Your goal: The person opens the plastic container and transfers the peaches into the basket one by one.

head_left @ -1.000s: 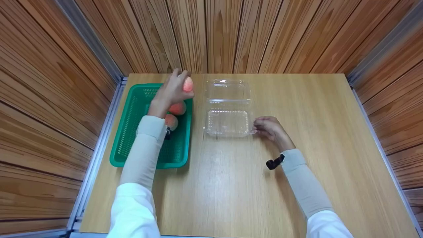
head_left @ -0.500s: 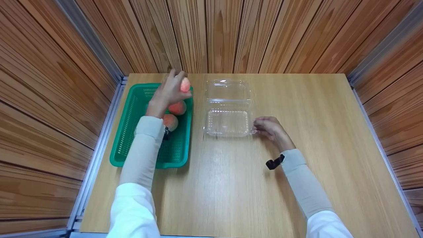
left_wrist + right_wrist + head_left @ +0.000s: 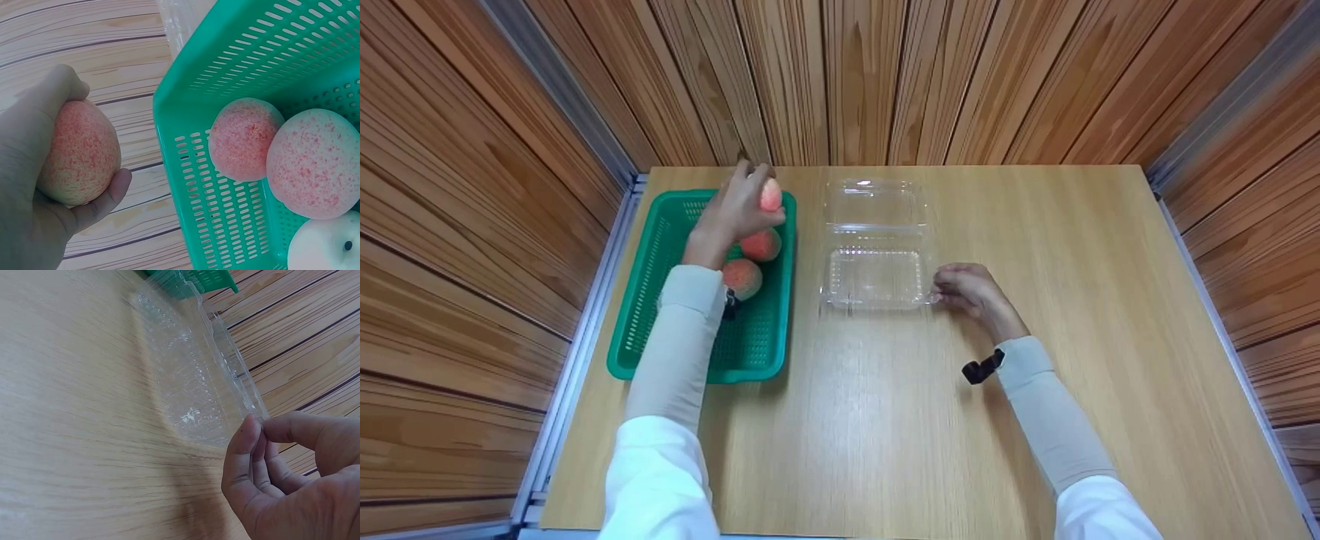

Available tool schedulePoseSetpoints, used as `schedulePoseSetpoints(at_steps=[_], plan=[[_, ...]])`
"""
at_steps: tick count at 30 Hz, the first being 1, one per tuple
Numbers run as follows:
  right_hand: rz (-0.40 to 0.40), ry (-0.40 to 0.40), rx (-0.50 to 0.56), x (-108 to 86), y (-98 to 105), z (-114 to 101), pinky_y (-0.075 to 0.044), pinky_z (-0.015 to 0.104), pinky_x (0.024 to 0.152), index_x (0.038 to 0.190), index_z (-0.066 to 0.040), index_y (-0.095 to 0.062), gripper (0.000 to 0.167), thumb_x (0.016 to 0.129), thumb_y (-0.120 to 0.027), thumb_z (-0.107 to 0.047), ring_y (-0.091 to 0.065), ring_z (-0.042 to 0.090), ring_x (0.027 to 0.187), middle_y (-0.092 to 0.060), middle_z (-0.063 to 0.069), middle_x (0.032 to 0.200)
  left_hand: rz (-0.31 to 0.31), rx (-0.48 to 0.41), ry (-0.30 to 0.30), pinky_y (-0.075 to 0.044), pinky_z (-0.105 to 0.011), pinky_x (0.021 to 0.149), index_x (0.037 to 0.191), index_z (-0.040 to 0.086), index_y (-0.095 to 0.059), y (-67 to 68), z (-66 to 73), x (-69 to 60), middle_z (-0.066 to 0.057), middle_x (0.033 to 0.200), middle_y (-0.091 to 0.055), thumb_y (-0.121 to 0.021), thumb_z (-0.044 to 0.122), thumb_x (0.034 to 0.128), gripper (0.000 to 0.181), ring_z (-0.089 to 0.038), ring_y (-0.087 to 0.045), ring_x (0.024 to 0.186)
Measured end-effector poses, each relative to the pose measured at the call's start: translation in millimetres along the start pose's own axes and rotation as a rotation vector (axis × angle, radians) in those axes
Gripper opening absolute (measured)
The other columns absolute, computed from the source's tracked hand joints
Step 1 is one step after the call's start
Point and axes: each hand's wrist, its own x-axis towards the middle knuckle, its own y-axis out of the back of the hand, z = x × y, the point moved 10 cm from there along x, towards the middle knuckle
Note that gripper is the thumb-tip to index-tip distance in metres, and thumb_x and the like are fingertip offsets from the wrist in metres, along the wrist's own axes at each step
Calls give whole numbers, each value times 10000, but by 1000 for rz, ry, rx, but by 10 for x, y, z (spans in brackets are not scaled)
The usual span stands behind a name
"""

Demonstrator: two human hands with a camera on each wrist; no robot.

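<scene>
My left hand (image 3: 730,214) grips a peach (image 3: 770,195) above the far end of the green basket (image 3: 788,307). In the left wrist view the fingers wrap round this pink-speckled peach (image 3: 84,154). Lower down in the basket lie a pink peach (image 3: 246,139), a paler speckled peach (image 3: 315,163) and a whitish round fruit (image 3: 323,247) with a dark spot, partly cut off by the frame. A clear plastic clamshell container (image 3: 876,279) stands opened flat to the right of the basket. My right hand (image 3: 971,292) pinches its near right corner between thumb and forefinger.
Wooden tabletop (image 3: 870,435) lies in front of the container and to its right. Wood-plank walls (image 3: 859,82) close off the back and both sides. A black wrist camera (image 3: 982,368) sticks out from the right sleeve.
My left hand has drifted a little left with the peach, further over the basket. The right hand and the container have stayed in place.
</scene>
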Motion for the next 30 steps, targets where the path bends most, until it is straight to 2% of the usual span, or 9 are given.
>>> schedulePoseSetpoints(at_steps=[6,11,15,18,23,26,30], plan=[[7,1,10,13,2,1,-600,242,677,1074,4,-580,73,1004,-604,4,-678,131,714,-690,32,799,4,-2,-4,-420,-660,1182,1666,121,-324,-1,-72,-14,-268,1750,-176,-689,335,959,824,-503,-301,1572],[13,-5,6,18,0,10,-598,242,679,1081,1,-580,78,1008,-608,-1,-675,126,712,-686,21,795,16,-2,-11,-441,-661,1159,1661,124,-336,0,-116,-27,-264,1719,-245,-698,329,958,817,-499,-361,1533],[8,-11,8,30,-6,16,-597,235,675,1126,34,-581,125,1011,-610,-7,-675,114,712,-684,12,794,13,-12,4,-441,-656,1161,1662,122,-335,-8,-160,-32,-260,1703,-270,-691,319,954,816,-484,-390,1513],[-1,-12,10,41,-9,23,-599,228,674,1200,86,-563,207,1016,-602,-2,-674,109,703,-678,14,797,10,-19,22,-416,-655,1186,1676,123,-310,-16,-204,-42,-255,1724,-238,-690,335,949,848,-484,-351,1543],[4,-9,-8,41,-3,32,-601,234,676,1224,90,-553,229,1022,-599,-9,-674,108,694,-680,9,795,5,-23,30,-435,-669,1163,1671,119,-317,-28,-264,-71,-250,1725,-237,-700,342,948,848,-483,-381,1521],[8,-5,-38,38,4,35,-604,247,710,1235,84,-565,240,1027,-600,-30,-679,116,736,-695,15,832,2,-31,39,-436,-689,1152,1657,126,-343,-32,-311,-76,-246,1723,-239,-713,338,947,828,-485,-394,1509],[-20,-10,-50,2,27,32,-620,289,811,1241,67,-599,251,1024,-622,-57,-701,146,835,-714,44,933,-15,-41,81,-380,-711,1188,1675,156,-316,-53,-369,-87,-230,1756,-180,-718,333,958,841,-496,-322,1560]])
